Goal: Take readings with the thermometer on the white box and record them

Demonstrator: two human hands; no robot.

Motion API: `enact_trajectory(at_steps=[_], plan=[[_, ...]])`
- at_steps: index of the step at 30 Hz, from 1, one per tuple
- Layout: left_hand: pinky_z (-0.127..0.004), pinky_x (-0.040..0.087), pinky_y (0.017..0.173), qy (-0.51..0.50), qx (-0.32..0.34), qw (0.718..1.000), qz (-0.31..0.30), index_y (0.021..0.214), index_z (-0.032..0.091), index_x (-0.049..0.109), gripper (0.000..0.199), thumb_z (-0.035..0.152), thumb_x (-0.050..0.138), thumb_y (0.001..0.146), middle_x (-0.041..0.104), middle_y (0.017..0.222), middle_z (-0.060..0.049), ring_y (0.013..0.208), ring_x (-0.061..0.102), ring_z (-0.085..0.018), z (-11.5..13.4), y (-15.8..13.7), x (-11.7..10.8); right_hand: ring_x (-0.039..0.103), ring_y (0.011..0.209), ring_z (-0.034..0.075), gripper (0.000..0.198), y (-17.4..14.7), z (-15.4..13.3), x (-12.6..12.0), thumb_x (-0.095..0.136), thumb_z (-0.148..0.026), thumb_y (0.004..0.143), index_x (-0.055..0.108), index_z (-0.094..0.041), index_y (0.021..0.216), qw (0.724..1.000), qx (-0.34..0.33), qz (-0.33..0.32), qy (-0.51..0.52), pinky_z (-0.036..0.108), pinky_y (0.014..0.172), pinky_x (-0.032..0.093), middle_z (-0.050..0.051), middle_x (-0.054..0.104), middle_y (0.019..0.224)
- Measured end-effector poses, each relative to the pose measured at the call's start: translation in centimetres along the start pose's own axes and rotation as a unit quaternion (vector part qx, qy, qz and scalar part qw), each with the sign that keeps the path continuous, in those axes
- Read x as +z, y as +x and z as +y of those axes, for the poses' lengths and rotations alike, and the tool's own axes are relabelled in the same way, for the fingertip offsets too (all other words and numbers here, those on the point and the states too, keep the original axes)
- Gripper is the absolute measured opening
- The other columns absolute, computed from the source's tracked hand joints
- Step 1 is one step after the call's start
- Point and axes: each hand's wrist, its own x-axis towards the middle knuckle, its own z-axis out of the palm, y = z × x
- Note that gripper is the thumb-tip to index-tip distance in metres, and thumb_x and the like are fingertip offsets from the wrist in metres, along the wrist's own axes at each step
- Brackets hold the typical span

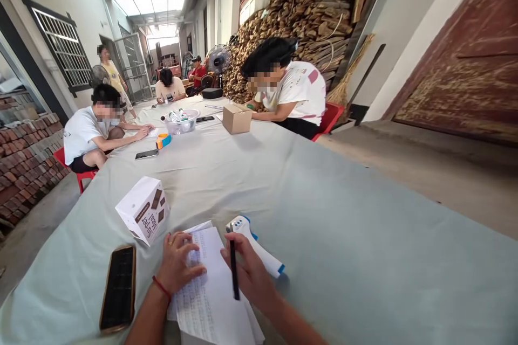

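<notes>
Writing goes best as here, with the left hand (pixel 177 264) pressed flat, fingers spread, steadying the paper sheets (pixel 210 291) on the bench (pixel 324 215) while the right hand (pixel 246 272) grips the black pen (pixel 233 275).

We are laying our left hand (pixel 178 261) flat, palm down, fingers (pixel 190 242) spreading forward, a red band circling the wrist. Our right hand (pixel 246 272) is curling just beside it, thumb and fingers pinching closed in a writing grip. Both forearms are angling in from the bottom edge, converging.
</notes>
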Motion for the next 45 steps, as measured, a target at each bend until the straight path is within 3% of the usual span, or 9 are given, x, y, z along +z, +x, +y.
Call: enact_trajectory(at_steps=[2, 5, 9, 13, 17, 26, 35, 45], plan=[[-0.061, 0.032, 0.107, -0.002, 0.005, 1.0, 0.0, 0.104, 0.026, 0.069, 0.047, 0.057, 0.079, 0.07, 0.062, 0.12, -0.011, 0.119, 0.053, -0.033, 0.0, 0.0, 0.0, 0.065, 0.078, 0.019, 0.024, -0.1, -0.6, 0.1, 0.052, -0.044, 0.092, 0.066, -0.025, 0.098, 1.0, 0.003, 0.007, -0.003, 0.031, 0.073, 0.057, 0.005, 0.068, 0.087], [-0.06, 0.033, 0.106, -0.002, 0.009, 1.0, 0.0, 0.103, 0.026, 0.069, 0.047, 0.057, 0.079, 0.07, 0.062, 0.12, -0.011, 0.118, 0.053, -0.033, 0.0, 0.0, -0.1, 0.066, 0.078, 0.021, 0.033, -0.2, -1.4, 0.4, 0.048, -0.046, 0.094, 0.07, -0.025, 0.105, 1.0, 0.017, -0.004, 0.021, 0.033, 0.073, 0.057, 0.008, 0.07, 0.089], [-0.056, 0.036, 0.104, -0.005, 0.013, 1.0, 0.002, 0.104, 0.026, 0.069, 0.047, 0.058, 0.077, 0.071, 0.062, 0.119, -0.011, 0.117, 0.053, -0.031, 0.0, 0.1, 0.1, 0.065, 0.07, 0.02, 0.036, -0.4, -2.0, 1.0, 0.051, -0.049, 0.09, 0.072, -0.023, 0.103, 0.993, 0.086, -0.027, 0.07, 0.033, 0.067, 0.058, 0.006, 0.069, 0.077], [-0.055, 0.035, 0.104, -0.003, 0.015, 1.0, 0.01, 0.103, 0.026, 0.069, 0.045, 0.055, 0.08, 0.07, 0.063, 0.119, -0.01, 0.117, 0.053, -0.031, -0.1, 0.0, 0.5, 0.062, 0.063, 0.019, 0.026, -0.9, -1.6, 1.9, 0.06, -0.046, 0.08, 0.071, -0.024, 0.086, 0.98, 0.162, -0.064, 0.093, 0.031, 0.059, 0.054, 0.004, 0.069, 0.071], [-0.055, 0.033, 0.106, 0.001, 0.007, 1.0, 0.004, 0.103, 0.027, 0.069, 0.043, 0.053, 0.08, 0.07, 0.063, 0.119, -0.009, 0.119, 0.053, -0.031, 0.0, 0.1, 0.6, 0.058, 0.06, 0.017, 0.016, -1.1, -0.8, 2.4, 0.063, -0.037, 0.071, 0.067, -0.022, 0.075, 0.977, 0.183, -0.066, 0.084, 0.029, 0.054, 0.049, 0.003, 0.068, 0.07], [-0.053, 0.025, 0.111, -0.016, -0.019, 0.999, -0.048, 0.104, 0.027, 0.07, 0.044, 0.054, 0.079, 0.071, 0.062, 0.125, -0.008, 0.122, 0.05, -0.03, 0.7, 0.6, 0.5, 0.052, 0.058, 0.015, 0.015, -1.3, 0.1, 1.8, 0.057, -0.038, 0.067, 0.058, -0.023, 0.067, 0.979, 0.202, -0.036, 0.016, 0.028, 0.057, 0.045, -0.001, 0.058, 0.061], [-0.055, 0.02, 0.112, -0.024, -0.016, 0.998, -0.052, 0.103, 0.027, 0.07, 0.042, 0.051, 0.081, 0.07, 0.059, 0.127, -0.008, 0.125, 0.047, -0.03, 0.9, 0.4, 1.2, 0.051, 0.062, 0.015, 0.011, -2.1, 0.8, 1.7, 0.054, -0.032, 0.071, 0.055, -0.023, 0.066, 0.987, 0.157, -0.02, -0.029, 0.028, 0.06, 0.045, -0.002, 0.058, 0.062], [-0.057, 0.019, 0.112, -0.031, -0.026, 0.998, -0.057, 0.101, 0.026, 0.07, 0.04, 0.047, 0.083, 0.069, 0.058, 0.127, -0.008, 0.125, 0.047, -0.031, 1.2, 0.4, 1.2, 0.055, 0.065, 0.016, 0.014, -2.2, 0.8, 1.6, 0.055, -0.034, 0.073, 0.06, -0.022, 0.069, 0.984, 0.164, -0.052, -0.05, 0.03, 0.065, 0.047, 0.0, 0.061, 0.066]])
